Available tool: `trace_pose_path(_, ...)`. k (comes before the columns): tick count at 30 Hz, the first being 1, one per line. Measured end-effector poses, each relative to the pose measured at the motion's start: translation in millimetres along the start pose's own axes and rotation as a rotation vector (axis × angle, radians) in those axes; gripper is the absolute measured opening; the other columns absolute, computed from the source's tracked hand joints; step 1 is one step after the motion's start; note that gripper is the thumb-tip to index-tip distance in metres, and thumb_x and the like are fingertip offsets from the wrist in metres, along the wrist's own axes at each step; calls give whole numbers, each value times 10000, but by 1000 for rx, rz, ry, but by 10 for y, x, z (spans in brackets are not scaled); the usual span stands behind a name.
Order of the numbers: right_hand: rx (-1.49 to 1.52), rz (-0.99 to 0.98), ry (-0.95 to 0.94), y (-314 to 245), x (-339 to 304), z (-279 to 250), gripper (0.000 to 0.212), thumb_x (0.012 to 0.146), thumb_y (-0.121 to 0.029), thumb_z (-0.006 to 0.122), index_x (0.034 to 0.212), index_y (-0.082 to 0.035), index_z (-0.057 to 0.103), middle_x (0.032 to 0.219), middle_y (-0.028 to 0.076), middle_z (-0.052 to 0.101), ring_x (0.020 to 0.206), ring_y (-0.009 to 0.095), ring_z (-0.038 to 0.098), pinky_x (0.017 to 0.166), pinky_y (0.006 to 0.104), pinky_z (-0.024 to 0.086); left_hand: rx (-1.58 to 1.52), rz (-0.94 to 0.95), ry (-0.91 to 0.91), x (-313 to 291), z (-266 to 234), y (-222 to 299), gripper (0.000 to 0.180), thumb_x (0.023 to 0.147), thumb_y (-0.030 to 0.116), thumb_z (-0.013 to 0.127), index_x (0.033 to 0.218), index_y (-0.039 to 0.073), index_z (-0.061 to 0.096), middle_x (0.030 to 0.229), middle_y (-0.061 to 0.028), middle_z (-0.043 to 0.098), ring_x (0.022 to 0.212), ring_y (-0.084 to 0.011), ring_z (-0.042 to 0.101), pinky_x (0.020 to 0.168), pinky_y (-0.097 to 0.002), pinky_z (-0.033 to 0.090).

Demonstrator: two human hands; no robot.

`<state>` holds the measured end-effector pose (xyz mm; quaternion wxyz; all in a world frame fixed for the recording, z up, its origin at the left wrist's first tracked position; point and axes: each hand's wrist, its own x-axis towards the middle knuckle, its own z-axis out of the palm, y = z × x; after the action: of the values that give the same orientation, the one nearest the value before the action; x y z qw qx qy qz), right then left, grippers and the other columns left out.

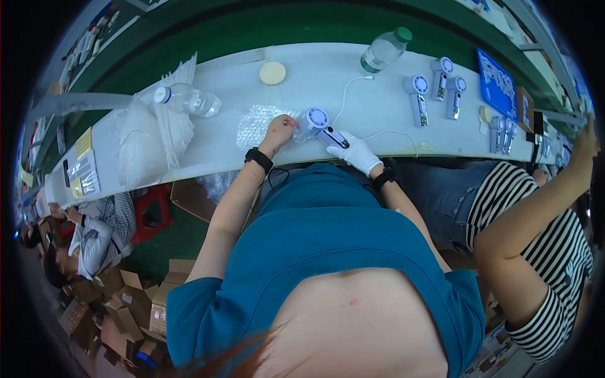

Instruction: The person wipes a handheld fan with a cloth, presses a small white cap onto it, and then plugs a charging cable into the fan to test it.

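Handheld fan (pixel 315 118), pale violet with a round grille head and mirrored handle panel, at the near edge of the white worktable (pixel 239 75), in front of the person. The right hand (pixel 356 155), in a white glove, closes its fingers around the lower handle; the head points far and left. The bare left hand (pixel 278 133) has its fingers bunched together beside the left side of the head; whether they pinch anything cannot be told. A sheet of bubble wrap (pixel 251 123) lies beneath and around the left hand. Farther off are a round yellowish disc (pixel 273 73) and, to its right, a white cable (pixel 344 101) and a green-capped bottle (pixel 386 50). Three similar fans (pixel 420 109) lie on the right, near a blue tray (pixel 486 74). On the left, a blue-capped bottle (pixel 188 99) rests beside stacked clear packaging (pixel 142 148).
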<state>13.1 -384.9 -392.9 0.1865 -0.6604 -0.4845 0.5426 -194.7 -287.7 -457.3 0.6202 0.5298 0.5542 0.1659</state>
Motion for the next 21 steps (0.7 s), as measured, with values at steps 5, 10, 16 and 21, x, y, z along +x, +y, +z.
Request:
trace_pose_path(5, -536, -29, -11, -257, 17, -29, 414, 762, -363, 580, 1064, -86, 521, 853, 166, 606, 757, 333, 581, 669, 417, 449, 295, 271, 226, -212, -1, 328, 66, 761, 50, 491, 805, 29, 536, 717, -170, 576, 666, -331, 557, 589, -390, 439)
trace_pose_path(10, -759, 61, -42, -759, -56, -60, 350, 757, -344, 570, 990, -84, 541, 840, 172, 610, 802, 362, 574, 688, 434, 451, 672, 558, 280, -421, 64, 641, 40, 794, 62, 504, 823, 37, 491, 727, -146, 552, 672, -321, 539, 584, -398, 433)
trace_pose_path(16, -667, 43, -35, -835, -61, -173, 363, 741, -359, 583, 971, -80, 557, 845, 173, 609, 800, 364, 572, 690, 429, 446, 759, 663, 337, -491, -146, 721, 34, 796, 42, 495, 827, 32, 489, 708, -145, 531, 706, -329, 536, 607, -407, 438)
trace_pose_path(21, -485, 40, -59, -689, -31, -199, 385, 730, -373, 588, 958, -64, 556, 845, 175, 609, 804, 360, 573, 698, 425, 441, 652, 705, 276, -518, -188, 596, 36, 798, 35, 497, 826, 13, 495, 731, -158, 537, 717, -331, 534, 622, -406, 442)
